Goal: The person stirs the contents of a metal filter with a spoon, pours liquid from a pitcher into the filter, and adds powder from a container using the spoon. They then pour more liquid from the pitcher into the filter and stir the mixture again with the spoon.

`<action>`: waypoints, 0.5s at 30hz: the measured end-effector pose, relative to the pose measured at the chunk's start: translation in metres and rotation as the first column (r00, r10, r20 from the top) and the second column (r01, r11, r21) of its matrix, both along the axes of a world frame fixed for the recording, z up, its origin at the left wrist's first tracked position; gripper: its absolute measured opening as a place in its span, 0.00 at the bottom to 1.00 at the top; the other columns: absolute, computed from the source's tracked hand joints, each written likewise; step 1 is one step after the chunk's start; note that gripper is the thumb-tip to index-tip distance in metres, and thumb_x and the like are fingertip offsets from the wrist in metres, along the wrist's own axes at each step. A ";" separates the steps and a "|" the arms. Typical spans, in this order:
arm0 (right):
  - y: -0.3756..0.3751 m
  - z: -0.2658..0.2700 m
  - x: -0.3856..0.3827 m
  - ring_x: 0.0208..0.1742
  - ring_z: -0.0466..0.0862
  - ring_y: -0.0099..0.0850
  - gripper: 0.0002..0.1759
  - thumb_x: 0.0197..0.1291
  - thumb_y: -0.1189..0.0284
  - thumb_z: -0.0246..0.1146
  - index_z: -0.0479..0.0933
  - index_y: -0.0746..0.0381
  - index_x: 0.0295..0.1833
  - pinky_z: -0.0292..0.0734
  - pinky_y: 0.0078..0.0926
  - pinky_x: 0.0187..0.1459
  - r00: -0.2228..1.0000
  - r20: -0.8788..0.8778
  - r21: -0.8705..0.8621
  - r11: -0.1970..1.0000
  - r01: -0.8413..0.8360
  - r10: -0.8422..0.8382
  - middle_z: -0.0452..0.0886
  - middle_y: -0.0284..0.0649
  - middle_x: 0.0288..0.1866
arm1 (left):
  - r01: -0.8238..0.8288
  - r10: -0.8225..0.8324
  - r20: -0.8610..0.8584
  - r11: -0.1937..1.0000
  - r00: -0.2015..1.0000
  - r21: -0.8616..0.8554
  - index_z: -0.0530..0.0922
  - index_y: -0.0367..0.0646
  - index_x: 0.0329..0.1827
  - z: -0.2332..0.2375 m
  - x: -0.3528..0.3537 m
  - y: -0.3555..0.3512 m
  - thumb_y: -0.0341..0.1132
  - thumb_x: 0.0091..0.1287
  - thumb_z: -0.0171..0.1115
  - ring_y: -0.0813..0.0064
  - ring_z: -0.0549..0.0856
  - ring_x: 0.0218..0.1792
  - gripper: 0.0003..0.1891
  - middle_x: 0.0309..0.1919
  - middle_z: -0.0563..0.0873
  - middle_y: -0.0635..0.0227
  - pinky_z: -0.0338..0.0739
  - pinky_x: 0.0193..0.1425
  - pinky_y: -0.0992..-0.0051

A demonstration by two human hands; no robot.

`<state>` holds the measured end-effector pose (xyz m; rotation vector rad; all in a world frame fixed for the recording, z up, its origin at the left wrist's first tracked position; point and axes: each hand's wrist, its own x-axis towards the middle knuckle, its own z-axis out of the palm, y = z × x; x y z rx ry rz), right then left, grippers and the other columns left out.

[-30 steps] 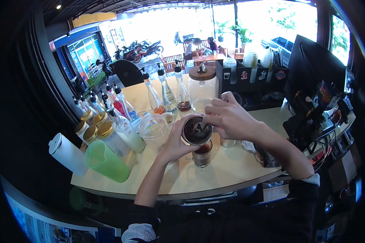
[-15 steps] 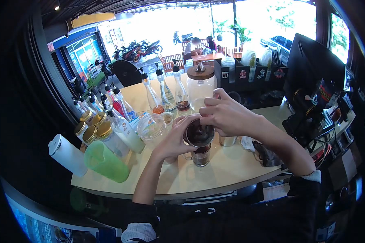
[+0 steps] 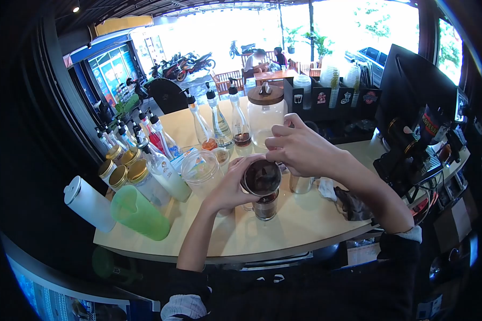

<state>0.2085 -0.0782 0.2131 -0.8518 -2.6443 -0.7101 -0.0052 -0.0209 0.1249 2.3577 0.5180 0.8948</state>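
Observation:
My left hand point(image 3: 231, 184) is wrapped around the side of a round cup point(image 3: 262, 178) with a dark inside and a pale rim. Directly below it on the counter stands a clear glass mug point(image 3: 265, 209) with dark liquid in it; whether the two touch is hard to see. At the cup's far right edge, my right hand point(image 3: 302, 151) has its fingers curled and pinched together. What they hold, if anything, is hidden. A clear plastic tub point(image 3: 201, 168) is just left of my left hand, and a metal cup point(image 3: 301, 184) sits under my right forearm.
Pump bottles point(image 3: 219, 125) and a wooden-lidded glass jar point(image 3: 266, 115) stand behind my hands. On the left are gold-lidded jars point(image 3: 139, 172), a green pitcher point(image 3: 142, 214) and a white tumbler point(image 3: 88, 203). A black cup rack point(image 3: 332, 99) and dark monitor point(image 3: 412, 91) are at right.
The cup in my left hand has shifted slightly left and its dark inside looks smoother. My right hand has moved slightly at the rim, fingers still pinched.

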 end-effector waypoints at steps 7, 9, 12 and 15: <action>-0.004 -0.017 -0.008 0.50 0.77 0.29 0.08 0.51 0.73 0.63 0.79 0.56 0.39 0.63 0.38 0.57 0.988 -0.144 -0.075 0.996 0.041 -0.051 0.77 0.32 0.39 | -0.024 0.036 0.094 0.992 0.995 -0.126 0.67 0.45 0.65 -0.009 0.004 -0.001 0.34 0.39 0.77 0.61 0.76 0.59 0.45 0.56 0.78 0.59 0.66 0.69 0.64; -0.006 -0.023 -0.008 0.50 0.77 0.30 0.09 0.51 0.73 0.64 0.78 0.56 0.40 0.63 0.38 0.55 0.982 -0.168 -0.012 0.996 0.088 -0.089 0.77 0.33 0.41 | -0.096 0.144 0.273 0.979 0.951 -0.181 0.68 0.42 0.62 -0.010 0.009 -0.007 0.35 0.39 0.80 0.66 0.79 0.56 0.43 0.54 0.79 0.61 0.71 0.65 0.67; -0.005 -0.033 -0.010 0.46 0.77 0.29 0.11 0.49 0.73 0.65 0.77 0.55 0.41 0.62 0.36 0.51 0.959 -0.242 0.099 0.980 0.174 -0.146 0.75 0.34 0.40 | -0.202 0.221 0.348 0.975 0.911 -0.091 0.68 0.40 0.58 -0.022 0.012 -0.001 0.35 0.37 0.83 0.70 0.80 0.54 0.42 0.52 0.79 0.62 0.74 0.61 0.70; -0.010 -0.044 -0.017 0.42 0.76 0.28 0.11 0.49 0.73 0.66 0.76 0.54 0.40 0.61 0.32 0.45 0.941 -0.289 0.133 0.966 0.221 -0.176 0.73 0.33 0.37 | -0.222 0.276 0.411 0.959 0.869 -0.175 0.68 0.40 0.56 -0.026 0.018 -0.003 0.37 0.37 0.83 0.70 0.80 0.54 0.41 0.50 0.80 0.61 0.74 0.61 0.69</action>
